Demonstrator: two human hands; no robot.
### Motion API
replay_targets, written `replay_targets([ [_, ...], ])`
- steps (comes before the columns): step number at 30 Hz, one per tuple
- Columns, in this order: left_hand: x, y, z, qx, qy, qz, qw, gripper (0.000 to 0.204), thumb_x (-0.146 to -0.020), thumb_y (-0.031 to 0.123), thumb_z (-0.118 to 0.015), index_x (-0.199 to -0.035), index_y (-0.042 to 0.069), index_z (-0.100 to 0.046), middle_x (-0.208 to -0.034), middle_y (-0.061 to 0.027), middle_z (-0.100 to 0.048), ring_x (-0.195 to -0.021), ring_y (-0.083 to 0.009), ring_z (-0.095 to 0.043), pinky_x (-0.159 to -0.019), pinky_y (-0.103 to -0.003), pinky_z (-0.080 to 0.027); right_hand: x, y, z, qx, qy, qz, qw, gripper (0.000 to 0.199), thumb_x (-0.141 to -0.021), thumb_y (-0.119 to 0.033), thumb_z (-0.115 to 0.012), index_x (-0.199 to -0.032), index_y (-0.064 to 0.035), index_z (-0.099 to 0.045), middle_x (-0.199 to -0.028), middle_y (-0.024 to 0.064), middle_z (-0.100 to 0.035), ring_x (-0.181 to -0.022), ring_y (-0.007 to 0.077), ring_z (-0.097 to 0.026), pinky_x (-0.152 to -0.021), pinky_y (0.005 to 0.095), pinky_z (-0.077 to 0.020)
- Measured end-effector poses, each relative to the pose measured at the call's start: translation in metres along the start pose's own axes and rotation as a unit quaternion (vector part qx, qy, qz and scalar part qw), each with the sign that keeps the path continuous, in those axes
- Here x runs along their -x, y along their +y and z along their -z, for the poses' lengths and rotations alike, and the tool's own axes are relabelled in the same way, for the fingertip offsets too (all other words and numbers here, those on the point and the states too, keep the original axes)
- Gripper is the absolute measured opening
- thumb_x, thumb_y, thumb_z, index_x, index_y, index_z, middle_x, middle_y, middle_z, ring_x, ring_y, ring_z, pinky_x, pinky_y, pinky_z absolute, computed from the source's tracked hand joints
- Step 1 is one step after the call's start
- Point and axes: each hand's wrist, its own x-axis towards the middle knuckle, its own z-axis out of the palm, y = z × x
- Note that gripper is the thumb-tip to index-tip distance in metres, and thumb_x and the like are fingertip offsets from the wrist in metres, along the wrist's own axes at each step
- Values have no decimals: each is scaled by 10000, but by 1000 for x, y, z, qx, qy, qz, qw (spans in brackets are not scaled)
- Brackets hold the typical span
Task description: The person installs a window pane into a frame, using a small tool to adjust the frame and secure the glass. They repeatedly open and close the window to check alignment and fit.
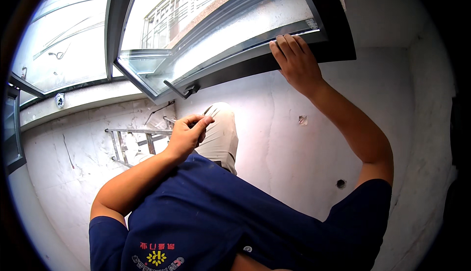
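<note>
An open window sash (pixel 240 70) with a dark grey frame and a glass pane slants across the top of the head view. My right hand (pixel 297 62) grips its lower bar near the right corner, the fingers bent over the bar at the glass edge. Lower and to the left, my left hand (pixel 189 133) is closed in front of my body, thumb against the bent fingers. What it pinches, if anything, is hidden. A dark window handle (pixel 184 90) sits on the sash just above this hand, apart from it.
A metal ladder (pixel 132 131) stands by the tiled wall at the left, partly behind my left arm. The fixed window frame (pixel 112 30) and a pale sill (pixel 83 102) run along the upper left. The plastered wall (pixel 284 158) has a round hole (pixel 341 183).
</note>
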Motion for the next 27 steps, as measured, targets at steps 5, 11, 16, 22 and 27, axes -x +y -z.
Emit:
replay_targets([
  [5,-2,-5,4,4,7,0,1000,237,-981,225,-621,-955,-8,-659,-578,24,-502,-439,-45,-396,-413,-217,-277,-12,10,-1,65,-9,48,997,549,-806,-180,-743,-1302,-65,-539,-1145,77,-522,-1141,221,-471,-1054,336,-376],
  [11,0,2,2,2,21,-14,1000,241,-974,235,-634,-951,-3,-661,-588,18,-522,-444,-49,-407,-419,-216,-285,-20,17,10,64,-67,67,993,817,-677,-316,-842,-1373,-50,-505,-1087,69,-520,-1062,208,-476,-1020,323,-378],
  [16,0,-1,4,-3,22,-15,1000,255,-971,255,-641,-963,0,-666,-608,18,-527,-459,-48,-425,-425,-213,-305,-20,17,6,70,-50,67,994,936,-609,-383,-881,-1386,-29,-498,-1054,76,-524,-1024,211,-483,-1000,316,-391],
  [22,1,-4,6,-5,20,-14,1000,264,-973,263,-638,-968,0,-664,-602,24,-515,-460,-47,-425,-422,-214,-297,-22,16,8,62,-82,55,993,950,-622,-416,-878,-1403,-44,-485,-1054,73,-520,-1032,211,-485,-1011,317,-394],
  [27,2,-6,4,19,31,3,999,259,-976,263,-633,-970,5,-657,-589,34,-487,-446,-45,-393,-411,-218,-266,-7,11,6,-1,-30,55,998,890,-645,-357,-868,-1397,-75,-483,-1194,98,-493,-1192,254,-445,-1085,377,-334],
])
